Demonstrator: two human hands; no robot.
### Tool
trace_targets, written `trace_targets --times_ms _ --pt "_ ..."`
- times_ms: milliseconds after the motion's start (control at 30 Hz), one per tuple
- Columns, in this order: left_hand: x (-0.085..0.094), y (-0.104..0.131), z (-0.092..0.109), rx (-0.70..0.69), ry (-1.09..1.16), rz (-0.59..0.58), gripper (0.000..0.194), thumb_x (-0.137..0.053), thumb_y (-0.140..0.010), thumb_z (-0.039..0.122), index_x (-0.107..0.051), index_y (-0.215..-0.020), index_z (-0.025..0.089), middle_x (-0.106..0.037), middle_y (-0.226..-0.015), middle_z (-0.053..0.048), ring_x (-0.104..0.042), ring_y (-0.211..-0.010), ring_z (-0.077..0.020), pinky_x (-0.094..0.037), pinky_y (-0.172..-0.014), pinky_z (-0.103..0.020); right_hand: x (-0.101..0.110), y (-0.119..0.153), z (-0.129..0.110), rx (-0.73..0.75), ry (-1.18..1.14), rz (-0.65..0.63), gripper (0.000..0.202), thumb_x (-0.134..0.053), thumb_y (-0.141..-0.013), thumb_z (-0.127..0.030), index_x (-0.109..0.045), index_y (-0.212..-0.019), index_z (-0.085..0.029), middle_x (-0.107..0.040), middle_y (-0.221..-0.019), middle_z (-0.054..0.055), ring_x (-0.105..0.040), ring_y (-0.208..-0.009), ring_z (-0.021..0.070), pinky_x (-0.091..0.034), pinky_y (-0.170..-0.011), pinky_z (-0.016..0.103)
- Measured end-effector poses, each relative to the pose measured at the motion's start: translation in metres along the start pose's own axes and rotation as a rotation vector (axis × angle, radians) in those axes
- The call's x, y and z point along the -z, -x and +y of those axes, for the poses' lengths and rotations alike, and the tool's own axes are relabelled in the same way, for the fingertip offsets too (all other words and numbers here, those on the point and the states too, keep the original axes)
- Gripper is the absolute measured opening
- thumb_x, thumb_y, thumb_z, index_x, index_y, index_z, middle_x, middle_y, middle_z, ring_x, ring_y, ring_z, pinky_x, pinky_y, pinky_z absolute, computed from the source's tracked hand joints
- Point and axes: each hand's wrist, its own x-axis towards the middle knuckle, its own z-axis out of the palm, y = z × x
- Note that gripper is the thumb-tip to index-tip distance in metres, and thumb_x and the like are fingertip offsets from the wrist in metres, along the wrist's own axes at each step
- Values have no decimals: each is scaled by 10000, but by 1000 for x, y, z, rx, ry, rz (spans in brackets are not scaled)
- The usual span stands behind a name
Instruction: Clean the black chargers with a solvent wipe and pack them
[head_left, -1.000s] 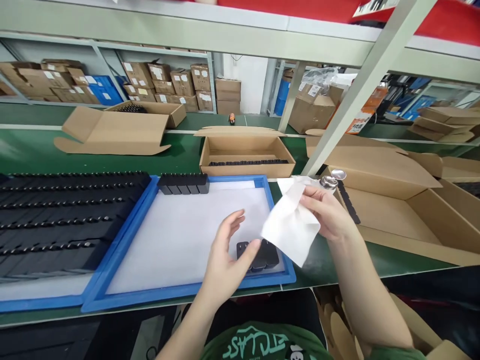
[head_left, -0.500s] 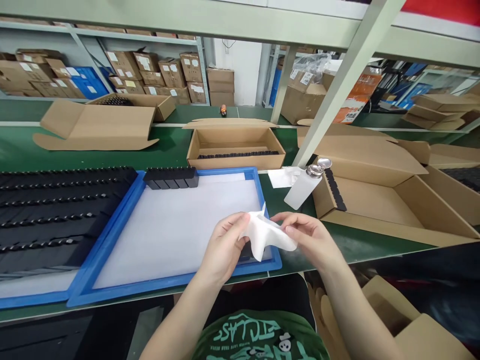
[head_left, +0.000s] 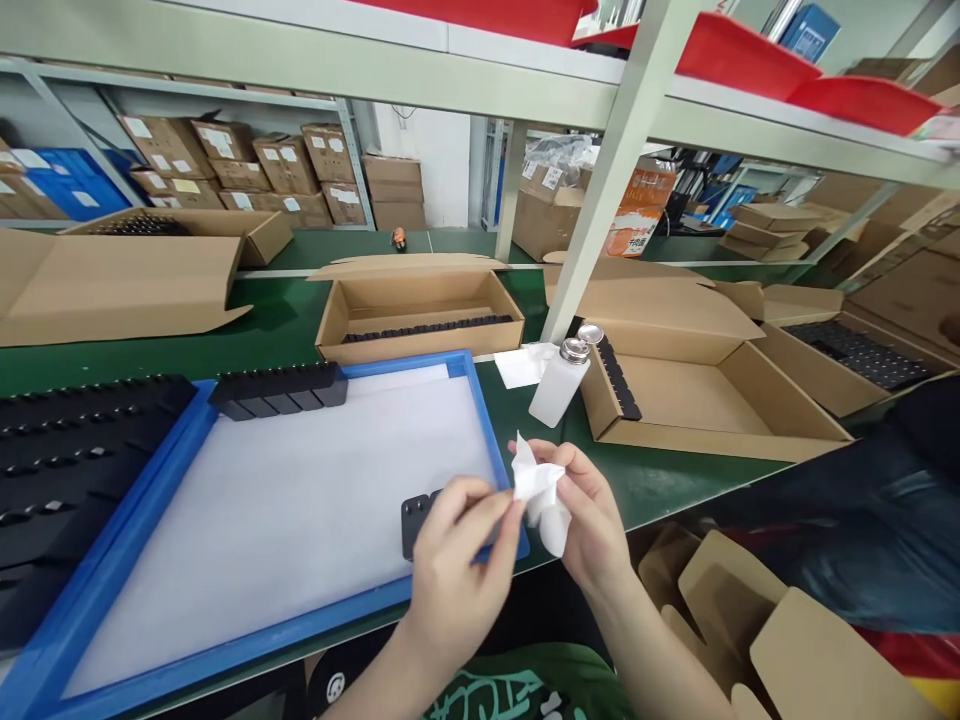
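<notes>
A crumpled white cloth (head_left: 541,490) is held between my two hands over the tray's right edge. The fingertips of my left hand (head_left: 465,550) pinch its left side. My right hand (head_left: 592,510) grips it from the right. Beneath and behind my left hand, a black part (head_left: 415,522) lies on the white sheet inside the blue tray (head_left: 487,420). A row of black blocks (head_left: 281,392) stands at the tray's back left. Just beyond my right hand is a white bottle (head_left: 559,385) with a metal cap, beside a flat white wipe (head_left: 523,366).
An open carton (head_left: 420,345) holding a black row stands behind the tray. Another open carton (head_left: 720,435) is at the right. Rows of black parts (head_left: 67,480) fill the far left. A slanting metal post (head_left: 611,180) rises behind the bottle.
The view has shifted rightward. My hands have drawn closer together, and the cloth is more bunched up. More of the black part beside my left hand now shows.
</notes>
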Motion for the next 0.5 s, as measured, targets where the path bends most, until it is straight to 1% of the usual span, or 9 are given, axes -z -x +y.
trace_targets --times_ms 33,100,200,267,300,333,367,400,500 --pt "-6 3 0 -78 -68 18 155 -597 -919 111 -707 -963 210 -593 -817 -34 -587 -709 -147 -497 -655 -276 -2 3 -1 14 27 19 304 -573 -916 -516 -490 -825 -239 -725 -1023 101 -722 -882 242 -596 -708 366" --pt "-14 7 0 -151 -125 16 176 -617 -887 86 -702 -974 213 -614 -832 -47 -595 -718 -166 -508 -668 -305 -1 4 -4 58 118 72 220 -511 -967 -450 -476 -874 -253 -712 -859 55 -695 -692 193 -572 -613 329" --pt "-10 14 3 -177 -93 -68 233 -632 -872 76 -673 -1071 191 -625 -907 -79 -611 -774 -183 -534 -696 -317 21 -18 -17 181 325 234 141 -471 -1002 -394 -470 -936 -270 -606 -712 -22 -545 -481 124 -469 -481 262" --pt "2 18 3 -174 -48 -105 294 -628 -873 61 -640 -1143 178 -609 -976 -97 -618 -845 -189 -547 -736 -313 44 -51 -29 297 506 371 132 -506 -990 -395 -488 -969 -266 -592 -753 -19 -511 -493 116 -453 -499 267" --pt "10 21 2 -160 -36 -103 311 -623 -875 53 -634 -1158 183 -598 -1007 -99 -618 -882 -190 -547 -755 -307 57 -71 -35 361 612 421 140 -560 -961 -390 -522 -963 -254 -614 -811 9 -566 -598 139 -501 -595 300" --pt "18 23 0 -138 -36 -82 321 -620 -877 47 -636 -1161 195 -590 -1032 -94 -617 -911 -189 -542 -768 -298 68 -91 -40 421 722 430 142 -595 -931 -379 -562 -933 -241 -642 -879 46 -623 -759 181 -535 -732 349" --pt "27 25 -4 -112 -47 -49 328 -618 -879 44 -643 -1160 212 -583 -1047 -84 -616 -931 -186 -536 -773 -290 77 -110 -45 464 828 394 135 -609 -908 -366 -600 -900 -231 -667 -922 74 -641 -901 225 -532 -859 402" --pt "35 27 -8 -77 -58 -8 331 -619 -881 45 -654 -1154 230 -578 -1052 -73 -613 -943 -184 -528 -772 -288 84 -126 -47 488 925 318 134 -611 -896 -357 -640 -892 -226 -688 -945 86 -645 -964 248 -522 -920 431" --pt "56 31 -27 79 -72 166 287 -643 -884 83 -695 -1096 270 -582 -1036 -45 -604 -942 -189 -504 -774 -312 94 -151 -50 531 1149 45 198 -550 -908 -316 -727 -933 -230 -729 -1022 91 -679 -999 252 -548 -930 430"
